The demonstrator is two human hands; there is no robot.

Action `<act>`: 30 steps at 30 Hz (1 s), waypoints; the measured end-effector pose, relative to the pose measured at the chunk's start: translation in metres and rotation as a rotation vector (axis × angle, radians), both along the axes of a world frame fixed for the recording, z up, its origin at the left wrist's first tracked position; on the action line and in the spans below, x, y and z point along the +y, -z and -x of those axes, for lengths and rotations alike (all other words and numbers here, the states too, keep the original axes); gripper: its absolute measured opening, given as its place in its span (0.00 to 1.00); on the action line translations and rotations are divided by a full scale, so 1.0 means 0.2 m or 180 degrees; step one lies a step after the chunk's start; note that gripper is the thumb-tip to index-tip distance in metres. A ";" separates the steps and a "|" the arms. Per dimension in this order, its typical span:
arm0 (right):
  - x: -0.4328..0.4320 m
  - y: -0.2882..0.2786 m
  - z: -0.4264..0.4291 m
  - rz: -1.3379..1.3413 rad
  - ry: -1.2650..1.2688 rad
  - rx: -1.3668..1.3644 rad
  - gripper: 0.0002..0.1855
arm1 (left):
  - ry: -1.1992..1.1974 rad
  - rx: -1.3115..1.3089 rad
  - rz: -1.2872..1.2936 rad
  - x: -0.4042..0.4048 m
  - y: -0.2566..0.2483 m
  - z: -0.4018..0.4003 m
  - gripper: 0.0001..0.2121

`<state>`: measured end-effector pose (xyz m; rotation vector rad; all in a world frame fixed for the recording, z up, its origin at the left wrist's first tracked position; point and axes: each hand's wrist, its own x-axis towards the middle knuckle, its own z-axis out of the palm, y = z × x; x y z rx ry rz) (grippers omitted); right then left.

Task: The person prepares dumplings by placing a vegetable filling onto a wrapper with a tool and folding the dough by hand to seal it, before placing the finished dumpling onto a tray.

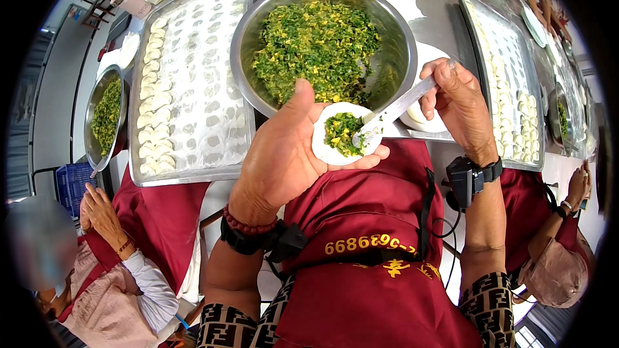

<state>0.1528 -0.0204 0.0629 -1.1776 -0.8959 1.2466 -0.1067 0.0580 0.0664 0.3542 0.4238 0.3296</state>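
Observation:
On the palm and fingers of my left hand (285,147) lies a round dough wrapper (323,147). A mound of chopped green and yellow filling (341,130) sits in its middle. My right hand (459,94) grips the handle of a metal spoon (408,99), whose tip rests against the filling. Just beyond both hands stands a large steel bowl (242,48), holding a heap of the same chopped filling (314,48). Part of a white stack, perhaps more wrappers (425,116), shows behind the spoon and my right hand.
Left of the bowl, a metal tray (193,176) carries rows of dumplings (157,106) along one side. Another dumpling tray (540,145) is at the right. A smaller filling bowl (125,106) stands far left. Co-workers sit on both sides; one's hands (104,217) are near the left tray.

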 end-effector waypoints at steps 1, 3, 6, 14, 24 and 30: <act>0.00 0.00 0.00 0.0011 0.0030 0.0000 0.20 | -0.0004 -0.0005 0.0018 0.00 0.00 0.00 0.43; 0.00 0.00 0.02 0.0027 0.0064 -0.0051 0.20 | -0.0012 -0.0015 0.0055 0.00 0.00 0.00 0.43; -0.01 0.00 0.02 -0.0014 0.0115 -0.0023 0.20 | -0.0130 0.0039 0.0127 -0.01 -0.01 -0.01 0.43; -0.02 0.00 0.02 -0.0012 0.0039 0.0243 0.18 | -0.0156 0.0080 0.0170 -0.01 0.00 -0.02 0.43; -0.04 0.03 0.05 -0.0050 0.0091 0.0134 0.17 | -0.0065 0.0117 -0.0032 -0.02 0.00 -0.02 0.44; -0.06 0.02 0.06 -0.0110 0.0174 0.0297 0.17 | -0.0081 0.0097 -0.0006 -0.03 0.02 -0.02 0.44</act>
